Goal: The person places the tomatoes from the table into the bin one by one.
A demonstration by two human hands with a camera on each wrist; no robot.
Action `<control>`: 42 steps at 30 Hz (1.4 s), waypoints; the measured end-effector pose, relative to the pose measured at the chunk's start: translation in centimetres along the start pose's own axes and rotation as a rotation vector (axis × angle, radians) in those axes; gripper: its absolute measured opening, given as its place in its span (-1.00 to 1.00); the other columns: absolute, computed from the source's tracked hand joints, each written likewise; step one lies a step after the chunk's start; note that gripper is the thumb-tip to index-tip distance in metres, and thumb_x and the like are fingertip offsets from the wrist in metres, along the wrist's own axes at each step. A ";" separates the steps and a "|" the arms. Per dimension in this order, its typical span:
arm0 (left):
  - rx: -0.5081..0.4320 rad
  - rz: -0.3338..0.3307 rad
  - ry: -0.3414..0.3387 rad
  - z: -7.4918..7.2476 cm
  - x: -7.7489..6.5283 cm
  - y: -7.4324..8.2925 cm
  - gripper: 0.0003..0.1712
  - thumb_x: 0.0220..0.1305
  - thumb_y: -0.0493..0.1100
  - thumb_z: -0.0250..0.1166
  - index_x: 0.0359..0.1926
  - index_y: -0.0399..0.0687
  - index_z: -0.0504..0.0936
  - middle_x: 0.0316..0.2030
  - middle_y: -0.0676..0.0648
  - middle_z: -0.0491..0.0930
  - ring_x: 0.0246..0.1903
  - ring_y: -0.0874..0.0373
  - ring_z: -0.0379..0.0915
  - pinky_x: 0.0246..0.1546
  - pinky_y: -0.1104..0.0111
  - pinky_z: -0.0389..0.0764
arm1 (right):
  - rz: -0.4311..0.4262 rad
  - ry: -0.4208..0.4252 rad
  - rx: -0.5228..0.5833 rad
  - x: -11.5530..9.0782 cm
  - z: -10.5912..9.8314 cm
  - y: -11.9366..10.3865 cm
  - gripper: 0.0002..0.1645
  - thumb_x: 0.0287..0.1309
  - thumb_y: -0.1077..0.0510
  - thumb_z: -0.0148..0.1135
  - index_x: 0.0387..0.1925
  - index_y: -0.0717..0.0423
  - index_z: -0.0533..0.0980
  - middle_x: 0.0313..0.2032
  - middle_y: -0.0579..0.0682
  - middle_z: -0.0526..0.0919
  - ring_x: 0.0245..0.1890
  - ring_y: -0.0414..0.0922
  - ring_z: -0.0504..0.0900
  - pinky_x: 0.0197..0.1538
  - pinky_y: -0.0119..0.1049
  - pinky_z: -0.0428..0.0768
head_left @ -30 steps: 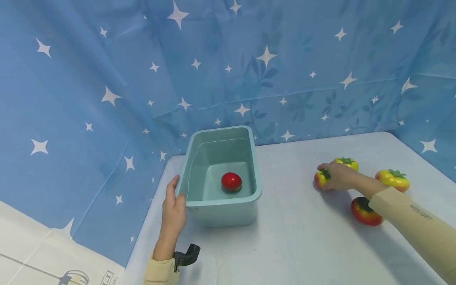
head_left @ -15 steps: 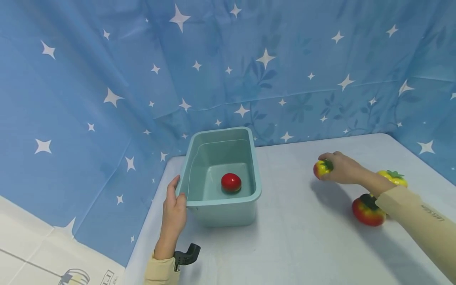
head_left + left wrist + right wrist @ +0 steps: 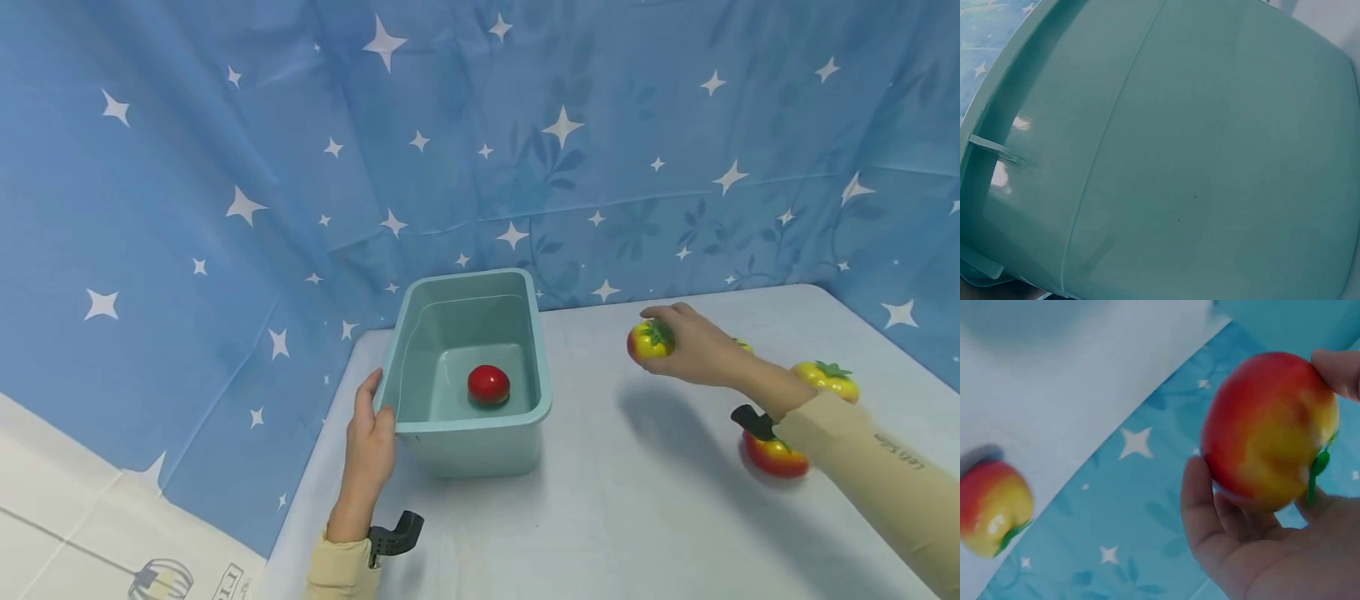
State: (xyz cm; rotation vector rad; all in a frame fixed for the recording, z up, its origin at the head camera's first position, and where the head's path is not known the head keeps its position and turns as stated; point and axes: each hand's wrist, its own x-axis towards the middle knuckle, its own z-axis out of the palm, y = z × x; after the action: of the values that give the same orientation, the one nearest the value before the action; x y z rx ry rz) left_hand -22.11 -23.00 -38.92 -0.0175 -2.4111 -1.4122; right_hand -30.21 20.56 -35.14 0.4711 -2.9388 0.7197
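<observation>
One fruit (image 3: 647, 342) held right of the tub (image 3: 480, 454)
Gripped by the right hand (image 3: 693, 346); tub, long axis near-to-far, clasped at its left rim by the left hand (image 3: 367, 443)

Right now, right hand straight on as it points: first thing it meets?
Probably the teal bin, on the side facing it; depth is unclear, so the held fruit might clear the rim.
</observation>
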 end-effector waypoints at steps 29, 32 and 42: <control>-0.005 -0.005 0.006 -0.1 0.1 0.2 -0.39 0.27 -0.17 -0.21 0.35 0.28 0.03 0.23 0.00 0.23 0.13 0.08 0.25 0.03 0.03 0.30 | -0.007 -0.067 0.541 2.5 1.1 -9.5 -0.05 -0.19 -0.26 0.34 0.24 -0.13 0.18 0.00 0.04 0.39 -0.07 0.01 0.41 -0.15 -0.17 0.53; -0.008 -0.005 0.004 -0.1 0.2 0.1 -0.38 0.27 -0.18 -0.21 0.35 0.25 0.03 0.24 -0.01 0.22 0.14 0.07 0.24 0.03 0.03 0.29 | -0.050 -0.091 0.575 2.6 1.6 -10.7 -0.08 -0.18 -0.22 0.36 0.24 -0.14 0.20 -0.02 0.02 0.40 -0.07 0.01 0.41 -0.16 -0.18 0.54; -0.008 -0.003 0.003 -0.1 0.2 0.2 -0.39 0.28 -0.19 -0.24 0.35 0.25 0.04 0.26 0.02 0.18 0.18 0.08 0.19 0.06 0.03 0.27 | -0.141 -0.125 0.613 3.2 3.6 -14.1 -0.20 -0.18 -0.20 0.37 0.15 -0.24 0.28 -0.09 -0.06 0.44 -0.12 -0.03 0.44 -0.22 -0.24 0.55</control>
State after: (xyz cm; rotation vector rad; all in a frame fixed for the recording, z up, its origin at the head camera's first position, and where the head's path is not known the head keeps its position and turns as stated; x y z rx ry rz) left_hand -22.24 -23.03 -38.59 -0.0133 -2.4045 -1.4223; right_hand -28.89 6.18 -31.65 0.7751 -2.6994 1.6231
